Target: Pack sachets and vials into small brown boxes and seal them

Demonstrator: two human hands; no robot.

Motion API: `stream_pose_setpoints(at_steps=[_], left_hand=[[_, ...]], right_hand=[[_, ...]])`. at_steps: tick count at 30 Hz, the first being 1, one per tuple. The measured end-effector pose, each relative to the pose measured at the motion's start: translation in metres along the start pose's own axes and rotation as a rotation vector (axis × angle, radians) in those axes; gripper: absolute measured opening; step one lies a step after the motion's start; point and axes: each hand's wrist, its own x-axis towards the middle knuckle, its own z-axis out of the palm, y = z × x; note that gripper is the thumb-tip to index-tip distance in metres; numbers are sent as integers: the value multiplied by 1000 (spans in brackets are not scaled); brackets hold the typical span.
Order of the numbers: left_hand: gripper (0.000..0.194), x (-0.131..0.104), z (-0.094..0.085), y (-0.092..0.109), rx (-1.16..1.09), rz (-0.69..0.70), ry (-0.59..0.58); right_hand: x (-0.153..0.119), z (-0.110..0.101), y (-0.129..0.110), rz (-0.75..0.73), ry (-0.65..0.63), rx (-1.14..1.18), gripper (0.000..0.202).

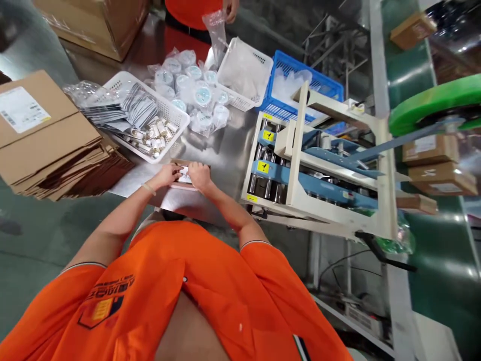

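Seeing only part of a small box [183,186] left of centre in the frame, with the left hand [168,175] and the right hand [200,176] covering its ends. Making out a white card [184,176] in it, but losing most of its print under the fingers. Catching a co-worker [193,11] at the upper edge only as an orange shirt and a hand. Losing the top of a large carton [90,27] at the upper left, and the left end of a stack of flat cartons [48,133] below it.

Finding grey sachets [141,106] and small vials [160,135] in a white basket [183,119] above the box, with clear film [85,93] lying over its left end. Finding wrapped tubs [203,95] heaped to its right, bunching too closely to count. Looking into a second basket [242,104] at upper centre, holding whitish material hard to identify, and a blue crate [278,62] beside it, holding translucent pieces.

Reaching up from the lower frame with both arms, slanting inward. Curling the fingers of both hands over the card and box; not telling whether gripping or merely pressing. Keeping the box on the bench [231,160], near its front edge.
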Motion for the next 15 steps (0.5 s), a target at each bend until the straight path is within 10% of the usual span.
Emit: stream_pose_setpoints(at_steps=[4,9,15], left_hand=[[52,-3,-11,0,69,77,-123],[53,-7,-10,4,168,92,-187],[40,-20,20,26,426,-103,142]], right_hand=[[-25,-33,45,307,130,11,32],[-18,-13,43,326,-188,222,19],[15,-10,27,211,-138,103,23]])
